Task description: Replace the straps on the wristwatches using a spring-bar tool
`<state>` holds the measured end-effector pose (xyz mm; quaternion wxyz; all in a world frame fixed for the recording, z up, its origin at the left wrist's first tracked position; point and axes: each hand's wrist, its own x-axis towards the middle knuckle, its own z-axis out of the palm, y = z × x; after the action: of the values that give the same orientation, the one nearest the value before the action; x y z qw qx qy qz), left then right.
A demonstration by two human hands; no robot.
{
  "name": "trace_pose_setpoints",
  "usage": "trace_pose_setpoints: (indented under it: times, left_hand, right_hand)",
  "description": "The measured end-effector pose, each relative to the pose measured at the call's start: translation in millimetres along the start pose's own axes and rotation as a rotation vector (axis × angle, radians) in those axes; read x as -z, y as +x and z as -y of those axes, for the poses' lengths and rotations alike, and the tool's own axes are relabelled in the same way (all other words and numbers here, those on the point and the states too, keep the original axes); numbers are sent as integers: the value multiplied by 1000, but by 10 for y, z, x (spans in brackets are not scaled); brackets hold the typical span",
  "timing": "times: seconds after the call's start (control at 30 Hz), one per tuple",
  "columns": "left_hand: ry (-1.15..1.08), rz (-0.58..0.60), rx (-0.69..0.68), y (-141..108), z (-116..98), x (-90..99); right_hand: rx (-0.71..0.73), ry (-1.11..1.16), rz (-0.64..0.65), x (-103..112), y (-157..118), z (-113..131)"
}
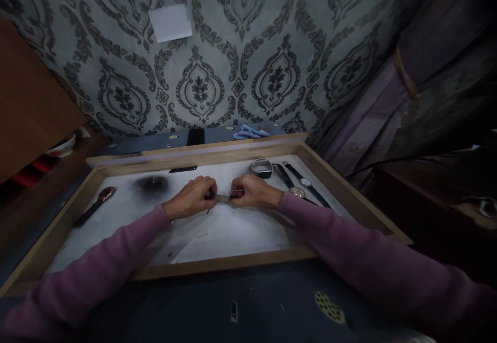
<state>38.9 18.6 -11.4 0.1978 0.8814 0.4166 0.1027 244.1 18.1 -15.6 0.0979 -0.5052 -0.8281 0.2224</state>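
My left hand point(193, 197) and my right hand point(253, 192) face each other over the white floor of a wooden-framed tray point(303, 256). Stretched between the fingertips of both is a flat grey strip point(222, 198), which looks like part of a watch band. Its ends, with small dark parts, are mostly hidden by the fingers. Both hands are closed in a pinch. Just beyond the right hand sits a square-faced watch point(262, 168) with a light band. Right of it lie a gold-cased watch point(297, 192) and a watch with a pale dial point(306, 182).
A dark-strapped watch point(105, 194) lies at the tray's left. Near the back edge is a black strip point(183, 169). Behind the tray are a black phone-like slab point(195, 136) and a blue cloth point(249, 132). A white card point(171, 23) is on the patterned wall.
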Motion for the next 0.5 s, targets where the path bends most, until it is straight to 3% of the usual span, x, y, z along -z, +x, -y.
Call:
trace_pose_setpoints:
  times: [0.23,0.37,0.5]
  left_hand:
    - [-377,-7,107,-21,42,101]
    - [-482,-20,125,-56,57,144]
    - [-588,-121,143,-94,70,178]
  right_hand:
    - [1,14,-66,115,-48,115]
    - [-2,18,-107,165,-88,155]
    - [2,6,-158,172,-106,154]
